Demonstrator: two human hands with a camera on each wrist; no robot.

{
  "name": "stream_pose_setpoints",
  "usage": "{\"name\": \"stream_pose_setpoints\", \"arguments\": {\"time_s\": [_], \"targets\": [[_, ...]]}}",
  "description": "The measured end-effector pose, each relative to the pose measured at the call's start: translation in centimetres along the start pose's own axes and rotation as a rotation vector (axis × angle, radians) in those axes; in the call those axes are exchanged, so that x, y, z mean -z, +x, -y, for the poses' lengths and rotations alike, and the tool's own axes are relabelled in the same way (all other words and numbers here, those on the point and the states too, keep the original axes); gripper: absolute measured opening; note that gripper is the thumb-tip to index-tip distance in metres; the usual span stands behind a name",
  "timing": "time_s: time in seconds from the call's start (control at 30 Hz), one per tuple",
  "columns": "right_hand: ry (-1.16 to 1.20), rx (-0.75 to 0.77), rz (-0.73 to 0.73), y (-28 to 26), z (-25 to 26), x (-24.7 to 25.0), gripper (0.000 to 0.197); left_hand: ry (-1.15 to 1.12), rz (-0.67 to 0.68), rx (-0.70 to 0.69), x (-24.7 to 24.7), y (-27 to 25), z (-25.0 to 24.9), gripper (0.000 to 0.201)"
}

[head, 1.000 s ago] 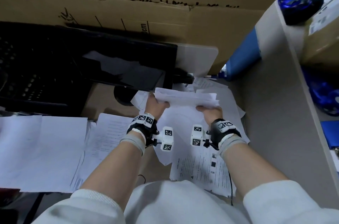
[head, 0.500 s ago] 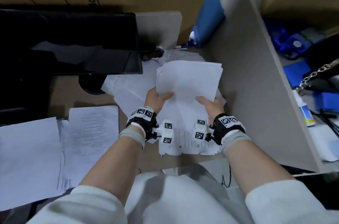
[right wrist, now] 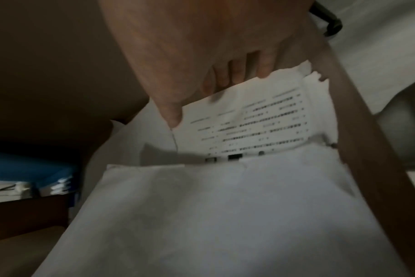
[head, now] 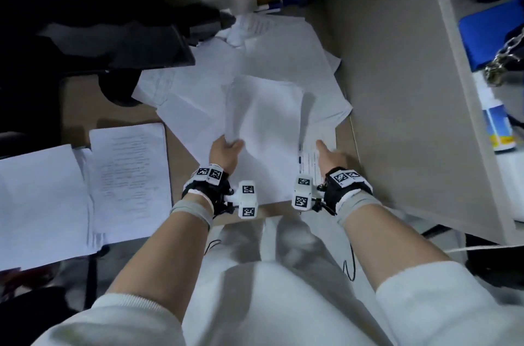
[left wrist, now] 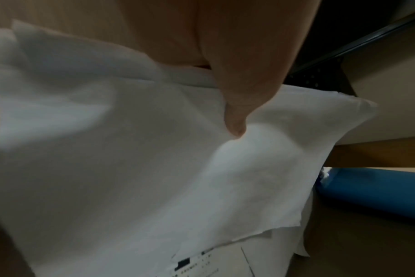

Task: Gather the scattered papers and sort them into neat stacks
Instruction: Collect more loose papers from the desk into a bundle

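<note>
Head view: left hand (head: 225, 153) grips the near left edge of a bundle of white sheets (head: 265, 121), thumb on top, fingers curled under. The bundle is thin, matte paper, roughly rectangular, bowed upward between the two hands. Right hand (head: 330, 155) lies at the bundle's right side on a printed sheet (head: 310, 158), thumb pointing forward; the fingers' closure cannot be told from here. Beyond the fingertips, more loose white papers (head: 272, 45) overlap at odd angles on the brown tabletop (head: 76, 107). Left of the left hand lie two flat stacks: a printed stack (head: 129, 175) and, beside it, a blank-topped stack (head: 39, 204). A beige partition (head: 397, 84) stands just right of the right hand.

Left wrist view: thumb (left wrist: 246, 93) presses down into the soft white top sheet (left wrist: 130, 159), dimpling it (frame blurred). A blue object (left wrist: 372, 193) lies beyond the sheet's far corner.

Right wrist view: thumb (right wrist: 171, 101) and curled fingers (right wrist: 235, 76) pinch the edge of the printed page (right wrist: 249, 120), rows of dark text on white. Blank sheets (right wrist: 213, 215) lie ahead of it.
</note>
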State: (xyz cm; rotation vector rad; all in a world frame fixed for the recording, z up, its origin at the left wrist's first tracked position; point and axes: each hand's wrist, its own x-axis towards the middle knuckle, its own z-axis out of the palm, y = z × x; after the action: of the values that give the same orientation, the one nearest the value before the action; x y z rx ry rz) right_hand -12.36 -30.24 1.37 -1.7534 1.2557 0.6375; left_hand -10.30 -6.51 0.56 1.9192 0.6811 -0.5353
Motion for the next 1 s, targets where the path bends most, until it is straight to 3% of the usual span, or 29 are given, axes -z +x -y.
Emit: {"name": "stream_pose_setpoints", "arguments": {"time_s": [0.07, 0.27, 0.4, 0.5, 0.63, 0.8, 1.0], "targets": [[-0.097, -0.063, -0.035, 0.6, -1.2, 0.5, 0.071, 0.004, -0.047, 0.022, 0.0, -0.5, 0.8, 0.013], [-0.311, -0.031, -0.025, 5.2, -2.6, -0.3, 0.076, 0.021, -0.087, 0.077, 0.3, -1.1, 2.7, 0.005], [-0.386, -0.001, 0.056, 3.6, -1.6, 0.0, 0.043, 0.066, -0.078, 0.071, 0.4, -1.1, 2.8, 0.007], [-0.237, 0.018, 0.119, 2.8, -0.9, 0.5, 0.028, 0.112, -0.018, 0.08, 0.4, -0.9, 2.3, 0.005], [-0.102, 0.158, 0.029, 2.1, 1.1, 2.0, 0.031, 0.262, 0.085, 0.004, 0.7, -0.8, 0.0, 0.011], [0.069, 0.42, 0.03, -0.9, 6.4, 3.6, 0.021, 0.398, 0.07, -0.113, 2.2, -0.7, -3.2, 0.03], [0.019, 0.56, 0.056, -4.8, 10.4, 2.2, 0.021, 0.421, 0.056, -0.271, 4.6, -1.0, -5.7, 0.039]]}}
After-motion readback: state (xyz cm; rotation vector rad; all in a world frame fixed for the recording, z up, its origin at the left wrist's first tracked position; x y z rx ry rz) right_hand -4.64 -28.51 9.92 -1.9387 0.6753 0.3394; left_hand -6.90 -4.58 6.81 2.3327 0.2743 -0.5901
